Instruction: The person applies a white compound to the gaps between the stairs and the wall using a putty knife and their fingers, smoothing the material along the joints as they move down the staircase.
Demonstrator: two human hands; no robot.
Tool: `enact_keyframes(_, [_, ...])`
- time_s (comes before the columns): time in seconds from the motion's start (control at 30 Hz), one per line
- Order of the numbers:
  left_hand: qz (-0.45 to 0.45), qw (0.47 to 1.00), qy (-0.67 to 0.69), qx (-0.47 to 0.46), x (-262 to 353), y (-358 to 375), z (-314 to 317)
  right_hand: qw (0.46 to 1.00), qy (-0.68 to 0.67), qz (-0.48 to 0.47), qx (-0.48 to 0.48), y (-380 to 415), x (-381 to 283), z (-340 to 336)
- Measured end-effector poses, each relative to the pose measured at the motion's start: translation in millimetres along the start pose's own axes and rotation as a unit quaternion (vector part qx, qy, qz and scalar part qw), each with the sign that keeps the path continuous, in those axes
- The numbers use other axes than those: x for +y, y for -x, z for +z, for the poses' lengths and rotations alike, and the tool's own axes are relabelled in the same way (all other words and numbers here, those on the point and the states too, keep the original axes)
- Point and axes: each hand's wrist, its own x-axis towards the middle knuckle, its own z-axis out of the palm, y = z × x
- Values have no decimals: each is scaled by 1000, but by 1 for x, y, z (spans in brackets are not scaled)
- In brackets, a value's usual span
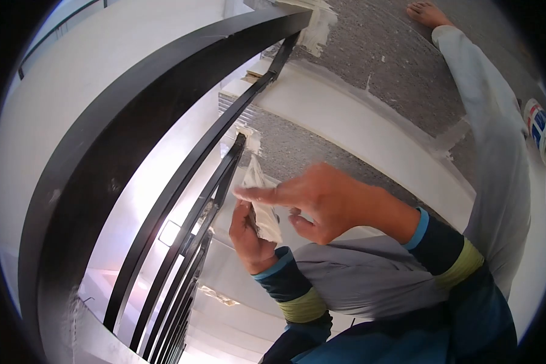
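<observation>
My left hand [250, 241] is closed around a flat, pointed piece smeared with white putty [264, 219]. Its upper tip points toward the foot of a black railing bar [239, 145], where more white putty sits on the step. Above the left hand, my right hand [330, 203] has its index finger stretched out across the putty-covered piece, with the thumb apart below it. That hand is slightly blurred and grips nothing that I can see. Whether the piece is a blade or a scrap of board cannot be made out under the putty.
A thick black handrail [103, 115] curves along the left, with several bars beneath it. Speckled grey stair treads [376, 73] and a white riser [358, 115] run across the middle. At the right stands a labelled tub [539, 126], beside my outstretched leg [491, 121].
</observation>
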Motion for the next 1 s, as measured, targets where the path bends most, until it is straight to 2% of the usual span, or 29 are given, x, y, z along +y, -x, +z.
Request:
enact_keyframes(0.07, [-47,987,59,-143,0,-10,-27,987,157,-7,-37,6,0,-3])
enact_keyframes(0.1, [-105,890,168,-410,2,-25,-43,987,158,-13,-39,8,-2,-11])
enact_keyframes(0.17, [-82,906,156,-386,6,-23,-45,964,235,43,-121,8,-6,-30])
enact_keyframes(0.2, [-64,919,143,-361,7,-20,-46,965,228,33,-123,9,-4,-32])
enact_keyframes(0.23, [4,999,-25,-23,9,2,-3,983,168,33,-67,10,-3,-32])
enact_keyframes(0.27, [30,998,-39,-40,8,2,-3,993,109,32,-10,9,-2,-31])
enact_keyframes(0.3, [36,996,-57,-61,8,1,-6,995,73,62,-27,6,-10,-34])
enact_keyframes(0.4, [46,991,-88,-84,8,5,-3,995,61,60,-54,5,-12,-34])
enact_keyframes(0.6, [50,989,-113,-83,8,10,-2,987,99,64,-110,2,-20,-36])
enact_keyframes(0.77, [58,990,-107,-73,6,10,0,991,81,54,-96,1,-26,-41])
enact_keyframes(0.83, [55,994,-94,-28,6,10,-1,991,70,62,-100,-1,-31,-43])
enact_keyframes(0.93, [51,994,-80,-62,6,10,-1,993,57,59,-85,-2,-34,-42])
enact_keyframes(1.0, [51,993,-77,-71,6,12,1,992,85,25,-86,-3,-35,-40])
